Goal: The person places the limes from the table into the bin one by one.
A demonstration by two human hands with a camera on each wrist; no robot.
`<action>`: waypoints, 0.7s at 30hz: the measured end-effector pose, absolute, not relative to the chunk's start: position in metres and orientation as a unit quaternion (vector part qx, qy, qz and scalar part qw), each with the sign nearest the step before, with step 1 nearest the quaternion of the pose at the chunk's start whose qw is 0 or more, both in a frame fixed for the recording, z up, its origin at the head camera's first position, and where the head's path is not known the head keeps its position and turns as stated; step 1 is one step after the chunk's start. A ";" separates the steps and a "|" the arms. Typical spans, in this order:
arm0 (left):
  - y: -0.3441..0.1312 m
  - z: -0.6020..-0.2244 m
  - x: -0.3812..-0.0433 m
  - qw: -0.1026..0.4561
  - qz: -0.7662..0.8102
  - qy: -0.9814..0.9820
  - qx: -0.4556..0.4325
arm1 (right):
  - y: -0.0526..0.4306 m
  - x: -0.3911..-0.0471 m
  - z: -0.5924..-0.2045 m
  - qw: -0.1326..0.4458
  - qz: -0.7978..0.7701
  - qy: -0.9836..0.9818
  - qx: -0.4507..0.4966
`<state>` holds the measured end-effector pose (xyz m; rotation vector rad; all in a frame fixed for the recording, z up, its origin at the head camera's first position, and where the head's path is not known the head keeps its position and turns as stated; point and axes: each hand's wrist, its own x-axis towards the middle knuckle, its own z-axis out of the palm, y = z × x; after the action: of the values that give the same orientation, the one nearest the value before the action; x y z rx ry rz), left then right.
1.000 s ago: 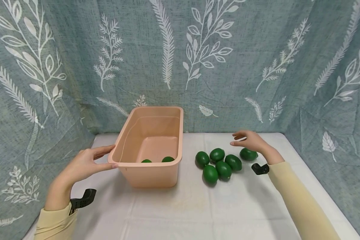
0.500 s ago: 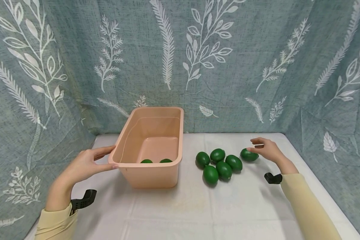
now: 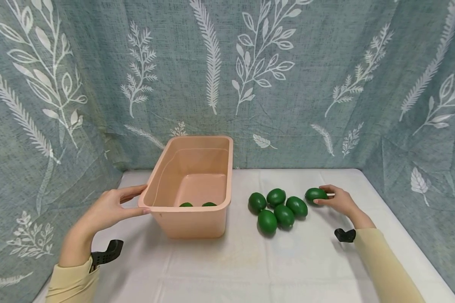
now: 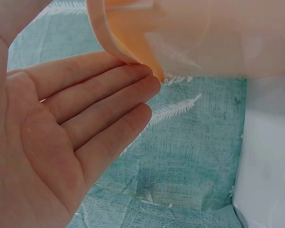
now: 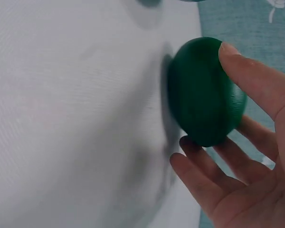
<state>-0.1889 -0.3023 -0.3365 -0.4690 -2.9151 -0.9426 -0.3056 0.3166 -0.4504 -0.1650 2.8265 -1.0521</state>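
Observation:
A peach-coloured plastic bin (image 3: 191, 225) stands left of centre, with parts of two green limes (image 3: 186, 204) visible inside behind its front wall. At its front left corner, my left hand (image 3: 106, 208) touches the rim with straight fingers and the thumb; the left wrist view has the fingertips against the bin's edge (image 4: 102, 28). My right hand (image 3: 339, 202) holds a dark green lime (image 3: 315, 196) at the far right, thumb on the near side and fingers behind. In the right wrist view the thumb presses on this lime (image 5: 204, 90), other fingers beneath and behind it.
Several more limes (image 3: 284, 216) lie clustered on the white tablecloth (image 3: 220, 269) between bin and right hand. Blue-green curtains (image 3: 197, 84) with white leaf prints stand behind the table and along both sides.
My right hand moved right past the lone lime, then came down and took hold of it from its right side. The left hand and bin stay in place.

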 end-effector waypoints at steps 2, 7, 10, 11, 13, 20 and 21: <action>-0.302 -0.337 -0.189 0.022 -0.304 -0.940 -0.152 | 0.316 -0.306 -0.454 0.057 -0.348 0.934 -0.051; -0.302 -0.336 -0.188 0.028 -0.299 -0.941 -0.156 | 0.313 -0.306 -0.458 0.044 -0.351 0.934 -0.048; -0.302 -0.334 -0.187 0.030 -0.300 -0.940 -0.159 | 0.311 -0.308 -0.459 0.043 -0.354 0.933 -0.044; -0.302 -0.334 -0.187 0.029 -0.302 -0.939 -0.161 | 0.310 -0.308 -0.459 0.043 -0.356 0.933 -0.041; -0.302 -0.333 -0.187 0.029 -0.303 -0.939 -0.159 | 0.309 -0.309 -0.460 0.042 -0.356 0.933 -0.040; -0.301 -0.334 -0.188 0.035 -0.295 -0.942 -0.159 | 0.309 -0.311 -0.461 0.039 -0.362 0.931 -0.024; -0.301 -0.334 -0.188 0.036 -0.293 -0.942 -0.159 | 0.309 -0.310 -0.460 0.038 -0.363 0.931 -0.023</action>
<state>-0.1879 -0.3015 -0.3342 -0.4892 -2.8925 -0.9003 -0.3103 0.3094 -0.4602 -0.0692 2.8544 -1.1149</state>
